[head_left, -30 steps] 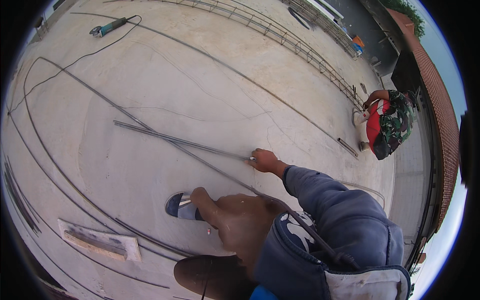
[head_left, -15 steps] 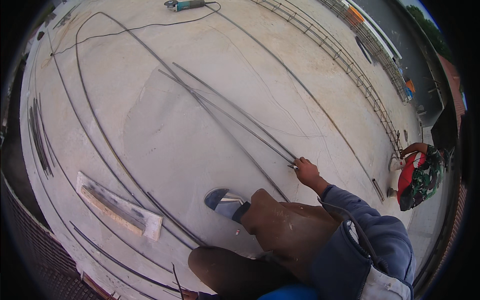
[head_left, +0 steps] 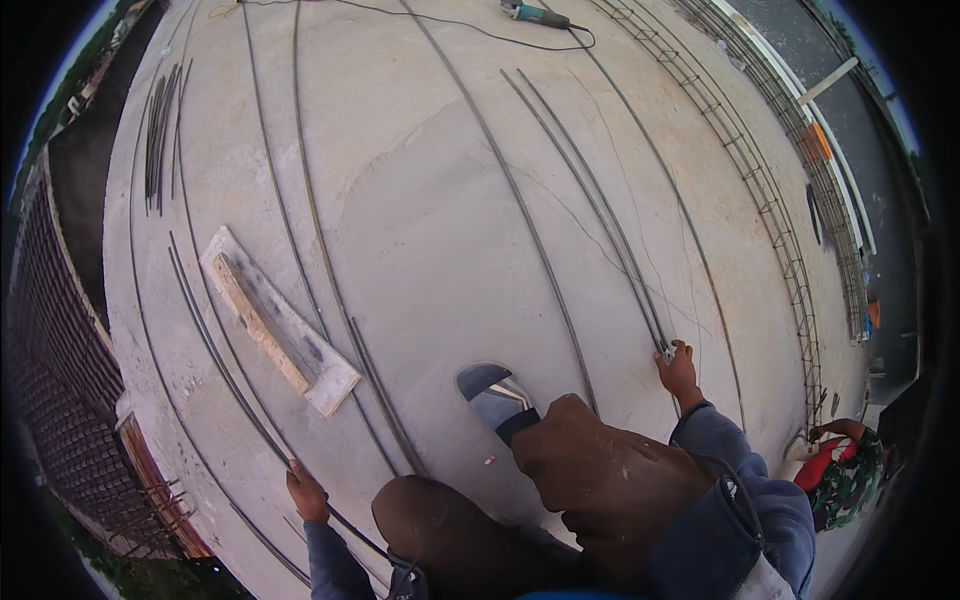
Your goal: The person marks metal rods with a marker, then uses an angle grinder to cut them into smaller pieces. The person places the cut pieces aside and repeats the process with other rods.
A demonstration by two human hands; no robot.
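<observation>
My right hand (head_left: 678,378) is closed around the near ends of two thin steel rods (head_left: 590,185), which stretch away from me over the concrete slab. A small pale thing shows at its fingertips, too small to name. At the lower left, my left hand (head_left: 307,492) wraps round dark steel rods (head_left: 215,340) that run from the middle left toward my knee. Their near part passes below my sleeve. Between the hands, a longer single rod (head_left: 510,180) lies on the slab beside my shoe.
A wooden board with a raised block (head_left: 265,315) lies left of centre. An angle grinder (head_left: 535,14) with its cord is at the far edge. Long rebar cages (head_left: 745,165) line the right. Short rods (head_left: 158,135) lie far left. Another person (head_left: 845,470) crouches at the lower right.
My view has turned. My left hand has come up from the lower edge and grips rods. The two rods in my right hand have swung right, off the long rod they crossed.
</observation>
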